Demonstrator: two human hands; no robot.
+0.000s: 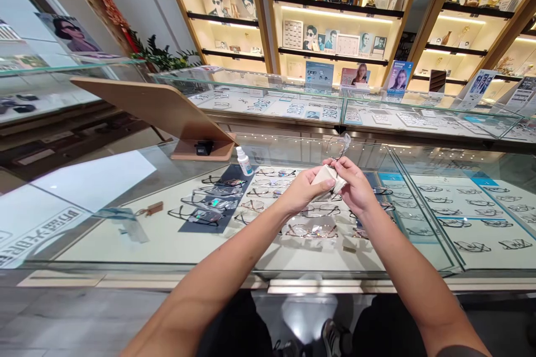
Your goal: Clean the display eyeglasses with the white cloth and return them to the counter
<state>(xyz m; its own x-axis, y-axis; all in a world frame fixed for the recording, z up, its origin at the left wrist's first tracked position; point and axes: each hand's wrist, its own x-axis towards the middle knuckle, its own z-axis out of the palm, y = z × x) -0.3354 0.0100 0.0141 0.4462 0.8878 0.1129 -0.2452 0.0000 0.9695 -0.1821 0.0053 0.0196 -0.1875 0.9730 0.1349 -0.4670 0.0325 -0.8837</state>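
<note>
My left hand [305,188] is closed on a cream cleaning cloth [323,178] with a zigzag edge, bunched between my hands. Close beside it, my right hand [355,185] has its fingers pinched round a thin-framed pair of eyeglasses [336,148]. One round lens sticks up beyond my fingertips; the rest of the frame is partly hidden by my fingers and the cloth. Both hands are above the glass counter [167,254]. A small white bottle [244,162] stands on the counter to the left of my hands.
Rows of eyeglasses [312,230] lie under the glass, some on a dark blue mat [213,201]. A tilted wooden-backed mirror or board [167,109] stands at left. A brown tag [154,208] lies near it. More display cases [268,106] and lit shelves [335,3] line the back.
</note>
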